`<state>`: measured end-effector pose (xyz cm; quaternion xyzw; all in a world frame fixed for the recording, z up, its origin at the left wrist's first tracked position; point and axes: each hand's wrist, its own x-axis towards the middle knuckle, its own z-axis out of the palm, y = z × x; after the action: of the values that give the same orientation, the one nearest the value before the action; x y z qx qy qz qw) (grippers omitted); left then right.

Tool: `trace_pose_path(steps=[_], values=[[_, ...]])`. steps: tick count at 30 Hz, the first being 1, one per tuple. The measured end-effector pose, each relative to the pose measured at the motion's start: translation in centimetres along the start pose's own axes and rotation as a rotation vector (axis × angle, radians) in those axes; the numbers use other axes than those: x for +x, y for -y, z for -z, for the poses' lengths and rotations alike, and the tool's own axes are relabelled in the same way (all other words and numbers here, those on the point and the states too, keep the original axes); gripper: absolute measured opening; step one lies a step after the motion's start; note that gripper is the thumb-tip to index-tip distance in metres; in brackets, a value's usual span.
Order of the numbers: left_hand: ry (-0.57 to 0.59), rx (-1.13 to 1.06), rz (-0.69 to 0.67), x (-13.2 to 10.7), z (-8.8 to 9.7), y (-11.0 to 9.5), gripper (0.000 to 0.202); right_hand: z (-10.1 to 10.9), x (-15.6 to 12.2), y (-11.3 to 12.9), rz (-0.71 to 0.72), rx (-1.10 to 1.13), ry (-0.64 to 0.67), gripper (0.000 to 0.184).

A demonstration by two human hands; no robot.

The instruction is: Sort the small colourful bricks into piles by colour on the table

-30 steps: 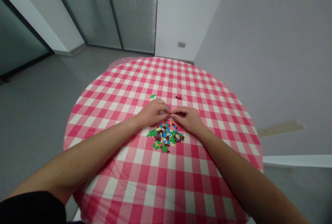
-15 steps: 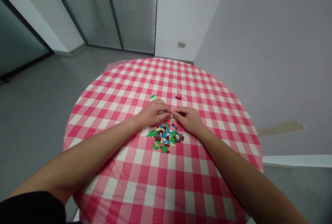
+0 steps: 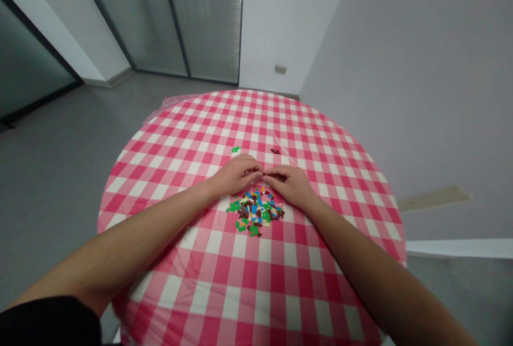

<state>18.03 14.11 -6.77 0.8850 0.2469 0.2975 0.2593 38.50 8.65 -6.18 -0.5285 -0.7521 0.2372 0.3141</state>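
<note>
Heap of small multicoloured plastic bricks (image 3: 254, 211), green, blue, brown and cream, loosely piled near the middle of a round table under red-and-white gingham cloth (image 3: 240, 276). From the head view, we list the left hand (image 3: 234, 174) and right hand (image 3: 290, 185) just beyond the heap, curled close, their fingertips (image 3: 259, 174) meeting in a narrow pinch. Whether they hold a brick we cannot tell. A green brick (image 3: 236, 149) and a dark brown brick (image 3: 274, 151) lie farther beyond the heap. We judge the bricks light, stiff and slippery, best taken by their narrow sides with the fingertips. The table's edge lies well apart from the heap on every side, leaving generous room for moving.
</note>
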Motion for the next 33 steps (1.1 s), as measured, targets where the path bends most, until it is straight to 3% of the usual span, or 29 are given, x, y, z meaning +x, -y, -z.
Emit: trace_pose_path(steps=[11,17,23,33], values=[[0.010,0.015,0.008,0.0,0.0,-0.1,0.021,0.1,0.0,0.2,0.056,-0.063,-0.053,0.018],[-0.007,0.035,-0.031,0.1,0.0,0.0,0.023,1.7,0.8,-2.2,-0.059,-0.243,-0.277,0.021],[-0.004,0.045,-0.052,0.0,0.1,0.1,0.023,3.2,1.5,-4.9,-0.115,-0.447,-0.194,0.026],[0.005,0.055,-0.050,0.1,0.3,-0.5,0.024,2.9,1.7,-5.2,-0.141,-0.529,-0.221,0.031]])
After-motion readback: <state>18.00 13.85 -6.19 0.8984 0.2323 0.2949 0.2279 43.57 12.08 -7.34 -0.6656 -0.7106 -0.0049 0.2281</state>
